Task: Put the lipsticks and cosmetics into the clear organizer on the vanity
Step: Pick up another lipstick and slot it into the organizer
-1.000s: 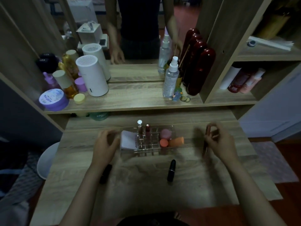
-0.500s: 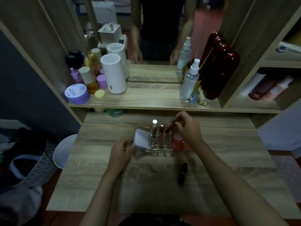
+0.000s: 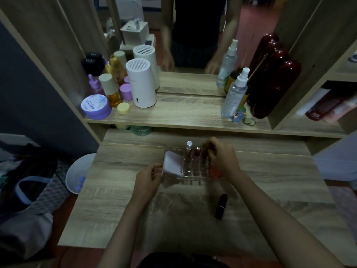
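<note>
The clear organizer [image 3: 193, 176] stands mid-vanity. Its left bay holds a white compact [image 3: 172, 163]. Its slots hold a silver-capped tube [image 3: 189, 148] and a red lipstick [image 3: 197, 153] upright. My left hand [image 3: 148, 179] grips the organizer's left end. My right hand [image 3: 222, 157] is over the organizer's right part, fingers pinched on a dark reddish lipstick [image 3: 205, 150] at a slot beside the red one. An orange sponge [image 3: 214, 172] peeks out under that hand. A black lipstick [image 3: 221, 206] lies on the table in front of the organizer.
A shelf behind carries a white cylinder [image 3: 141, 84], a purple jar [image 3: 95, 107], a spray bottle [image 3: 234, 93] and dark red bottles [image 3: 274, 82], with a mirror behind them. A white bin [image 3: 77, 175] sits left of the vanity [image 3: 270, 190].
My right hand came from the table's right side to the organizer with the reddish lipstick and lowered it to a slot. My left hand stayed on the organizer's left end.
</note>
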### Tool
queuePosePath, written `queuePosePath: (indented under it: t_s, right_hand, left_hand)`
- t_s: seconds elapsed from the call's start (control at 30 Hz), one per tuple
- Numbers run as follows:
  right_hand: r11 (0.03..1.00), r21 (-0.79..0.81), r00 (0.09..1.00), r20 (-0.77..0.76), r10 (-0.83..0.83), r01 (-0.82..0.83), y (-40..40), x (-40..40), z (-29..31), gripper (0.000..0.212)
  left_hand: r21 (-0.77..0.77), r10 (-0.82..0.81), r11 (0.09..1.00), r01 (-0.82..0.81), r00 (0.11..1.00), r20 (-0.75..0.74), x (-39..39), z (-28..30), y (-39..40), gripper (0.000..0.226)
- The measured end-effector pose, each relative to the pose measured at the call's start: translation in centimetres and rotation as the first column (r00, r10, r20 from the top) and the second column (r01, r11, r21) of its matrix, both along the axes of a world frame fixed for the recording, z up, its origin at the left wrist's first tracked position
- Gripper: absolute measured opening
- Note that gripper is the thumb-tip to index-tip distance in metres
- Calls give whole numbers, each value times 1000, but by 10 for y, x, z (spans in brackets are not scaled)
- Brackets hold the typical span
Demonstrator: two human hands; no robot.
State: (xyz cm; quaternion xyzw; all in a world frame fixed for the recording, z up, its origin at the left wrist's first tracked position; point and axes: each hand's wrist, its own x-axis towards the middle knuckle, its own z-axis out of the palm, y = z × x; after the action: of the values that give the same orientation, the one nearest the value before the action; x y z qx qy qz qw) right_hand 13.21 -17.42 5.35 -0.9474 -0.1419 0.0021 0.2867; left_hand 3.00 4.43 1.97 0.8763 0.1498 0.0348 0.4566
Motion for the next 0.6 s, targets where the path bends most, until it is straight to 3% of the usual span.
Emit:
queuePosePath:
  t_s: [0.33, 0.6]
  right_hand:
    - [997, -52, 998, 23, 56, -54, 3, 0, 1, 18]
    - [997, -51, 998, 21, 67, -66, -4, -3, 11, 34]
  left_hand:
    - [42, -10, 999, 11, 1000, -29, -4, -3, 11, 31]
    - [50, -19, 998, 26, 989, -146, -18, -9, 37, 35]
